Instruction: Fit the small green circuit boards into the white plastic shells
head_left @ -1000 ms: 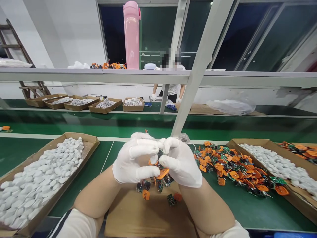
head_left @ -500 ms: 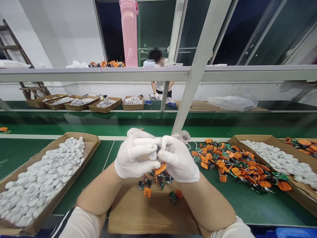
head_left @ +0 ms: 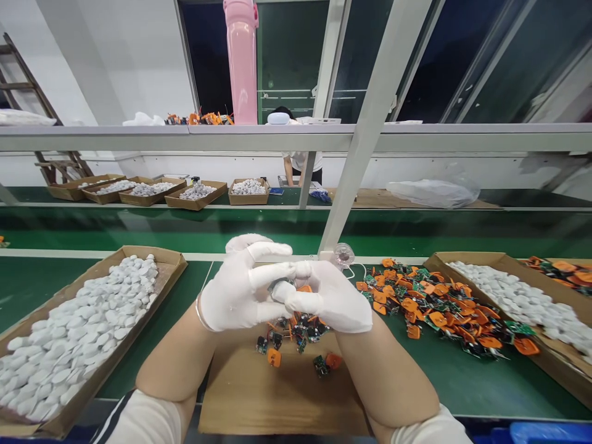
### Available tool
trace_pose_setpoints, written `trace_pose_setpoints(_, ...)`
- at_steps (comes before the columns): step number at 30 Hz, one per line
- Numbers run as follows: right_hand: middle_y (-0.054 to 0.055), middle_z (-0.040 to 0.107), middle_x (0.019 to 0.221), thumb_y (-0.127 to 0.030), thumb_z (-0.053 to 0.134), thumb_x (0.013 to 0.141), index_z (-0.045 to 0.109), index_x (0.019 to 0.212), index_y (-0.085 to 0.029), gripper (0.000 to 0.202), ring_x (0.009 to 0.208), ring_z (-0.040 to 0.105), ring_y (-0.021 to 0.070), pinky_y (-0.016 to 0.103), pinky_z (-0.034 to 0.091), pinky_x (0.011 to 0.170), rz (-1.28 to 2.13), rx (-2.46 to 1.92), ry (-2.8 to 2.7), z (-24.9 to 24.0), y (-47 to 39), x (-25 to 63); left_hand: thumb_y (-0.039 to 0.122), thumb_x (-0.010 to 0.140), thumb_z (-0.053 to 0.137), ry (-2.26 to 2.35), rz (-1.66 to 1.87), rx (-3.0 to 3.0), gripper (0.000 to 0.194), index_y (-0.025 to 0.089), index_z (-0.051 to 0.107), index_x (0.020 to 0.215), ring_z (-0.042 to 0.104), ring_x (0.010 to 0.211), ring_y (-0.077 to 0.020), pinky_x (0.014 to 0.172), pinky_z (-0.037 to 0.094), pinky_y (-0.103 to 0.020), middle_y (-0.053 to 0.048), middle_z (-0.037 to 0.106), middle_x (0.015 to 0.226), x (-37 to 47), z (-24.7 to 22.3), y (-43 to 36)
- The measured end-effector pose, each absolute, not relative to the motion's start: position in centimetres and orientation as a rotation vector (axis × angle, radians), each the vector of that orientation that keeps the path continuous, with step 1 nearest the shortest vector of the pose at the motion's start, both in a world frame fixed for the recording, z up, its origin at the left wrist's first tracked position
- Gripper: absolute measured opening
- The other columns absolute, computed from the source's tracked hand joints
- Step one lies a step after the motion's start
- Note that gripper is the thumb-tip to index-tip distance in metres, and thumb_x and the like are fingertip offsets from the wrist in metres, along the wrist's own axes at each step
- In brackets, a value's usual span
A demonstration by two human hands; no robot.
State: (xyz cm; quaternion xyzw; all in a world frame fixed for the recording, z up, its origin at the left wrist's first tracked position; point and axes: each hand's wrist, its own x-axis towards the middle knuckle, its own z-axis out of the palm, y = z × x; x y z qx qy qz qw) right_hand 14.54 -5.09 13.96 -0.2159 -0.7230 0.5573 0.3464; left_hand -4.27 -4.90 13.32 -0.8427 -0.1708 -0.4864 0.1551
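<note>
My left hand [head_left: 247, 287], in a white glove, is closed around a small round white piece with a dark green part [head_left: 280, 288]. My right hand [head_left: 330, 296], gloved too, meets it from the right, its thumb and fingers pressed on the same piece. An orange part shows between the hands, but what it joins is hidden. Below them, several green circuit boards with orange parts [head_left: 274, 357] lie on a brown cardboard sheet [head_left: 282, 407].
An open box of white round pieces [head_left: 87, 314] stands at left. At right are a pile of orange-and-green assemblies [head_left: 439, 308] and another box [head_left: 522, 296]. A slanted metal post [head_left: 351, 166] rises ahead. Across the belt, a person [head_left: 300, 163] bends over.
My left hand has moved slightly left and its fingers have spread a little, showing more of the white piece. The person across the belt has lowered their head.
</note>
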Motion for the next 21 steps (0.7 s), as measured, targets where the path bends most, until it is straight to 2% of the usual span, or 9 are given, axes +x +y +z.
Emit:
trace_pose_setpoints(2, 0.002, 0.059, 0.065, -0.037, 0.073, 0.073, 0.063, 0.066, -0.014, 0.026, 0.067, 0.053, 0.0155, 0.029, 0.044, 0.063, 1.416, -0.591, -1.927, 14.0, -5.0, 14.7, 0.043, 0.08, 0.071, -0.509, -1.328, -2.485, 0.027, 0.025, 0.066, 0.1, 0.058, 0.108, -0.0259, 0.094, 0.044, -0.043, -0.009, 0.066, 0.116, -4.7, 13.5, -5.0)
trace_pose_setpoints(4, 0.003, 0.063, 0.069, -0.037, 0.075, 0.072, 0.067, 0.073, -0.013, 0.025, 0.07, 0.056, 0.0166, 0.03, 0.046, 0.066, 1.408, -0.634, -2.006, 14.1, -4.9, 14.9, 0.04, 0.078, 0.073, -0.48, -1.325, -2.526, 0.019, 0.025, 0.068, 0.088, 0.057, 0.109, -0.0257, 0.093, 0.044, -0.043, -0.008, 0.068, 0.112, -4.9, 13.6, -5.1)
trace_pose_setpoints(11, 0.002, 0.065, 0.068, -0.036, 0.079, 0.07, 0.068, 0.077, -0.015, 0.025, 0.069, 0.058, 0.0169, 0.028, 0.047, 0.065, 1.306, -0.619, -2.217, 13.7, -4.7, 15.3, 0.036, 0.068, 0.081, -0.375, -1.294, -2.691, 0.023, 0.023, 0.063, 0.062, 0.062, 0.091, -0.0186, 0.098, 0.041, -0.041, -0.003, 0.071, 0.099, -4.5, 13.7, -5.3)
trace_pose_setpoints(16, -0.001, 0.061, 0.065, -0.034, 0.078, 0.07, 0.064, 0.074, -0.017, 0.023, 0.069, 0.056, 0.016, 0.026, 0.046, 0.065, 1.152, -0.541, -2.324, 13.4, -4.6, 15.2, 0.031, 0.067, 0.08, -0.426, -1.269, -2.628, 0.027, 0.021, 0.057, 0.055, 0.058, 0.097, -0.0223, 0.095, 0.043, -0.043, -0.004, 0.07, 0.096, -4.2, 13.4, -5.6)
trace_pose_setpoints(21, -0.001, 0.062, 0.071, -0.036, 0.074, 0.075, 0.064, 0.075, -0.015, 0.023, 0.071, 0.055, 0.0159, 0.026, 0.045, 0.066, 1.05, -0.605, -2.242, 13.0, -5.3, 14.2, 0.036, 0.073, 0.074, -0.435, -1.281, -2.561, 0.025, 0.022, 0.057, 0.06, 0.054, 0.098, -0.0241, 0.09, 0.043, -0.045, -0.005, 0.069, 0.095, -3.9, 13.1, -5.8)
